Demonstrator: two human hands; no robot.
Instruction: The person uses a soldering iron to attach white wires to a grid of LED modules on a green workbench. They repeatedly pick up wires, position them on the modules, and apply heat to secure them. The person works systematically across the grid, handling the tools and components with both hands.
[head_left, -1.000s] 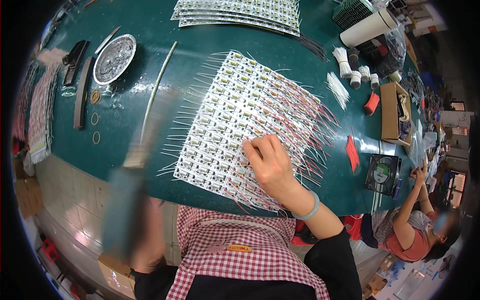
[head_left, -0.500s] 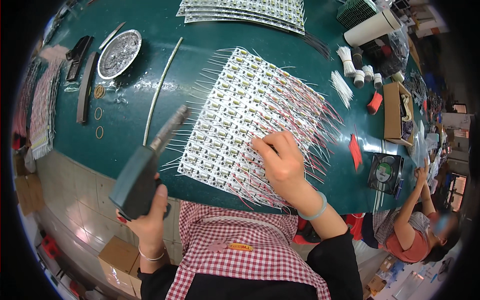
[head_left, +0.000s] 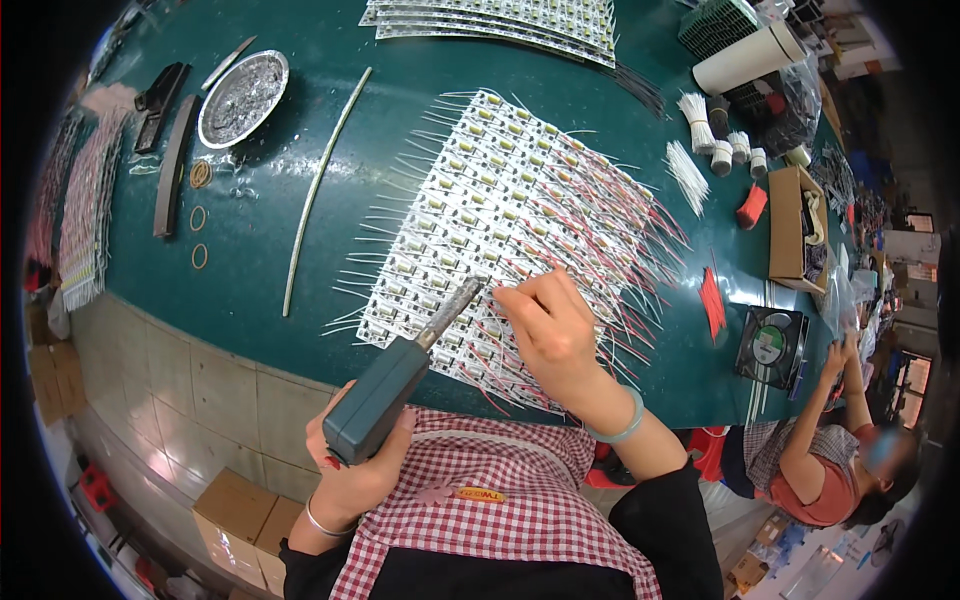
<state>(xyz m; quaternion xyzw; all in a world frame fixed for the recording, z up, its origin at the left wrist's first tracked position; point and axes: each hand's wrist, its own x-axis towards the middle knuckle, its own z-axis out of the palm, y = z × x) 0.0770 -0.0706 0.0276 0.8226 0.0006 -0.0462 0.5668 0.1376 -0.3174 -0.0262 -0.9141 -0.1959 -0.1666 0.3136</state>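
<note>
A sheet of white circuit boards lies on the table in front of me, with small yellow parts in rows. White wires stick out along its left side, and red and white wires spread over its right half. My left hand is wrapped round the handle of a dark green soldering gun, whose metal tip lies over the middle of the sheet. Just right of that tip, my right hand pinches a thin red wire against the boards; the wire is mostly hidden by the fingers.
A bowl of solder scraps stands at the far left, near rubber bands and a long thin rod. More board sheets are stacked at the back. Wire bundles, a carton and a fan sit right; a co-worker is beyond.
The soldering gun has swung right and its tip has come from left of the sheet to beside my right fingertips. My right hand has shifted slightly left.
</note>
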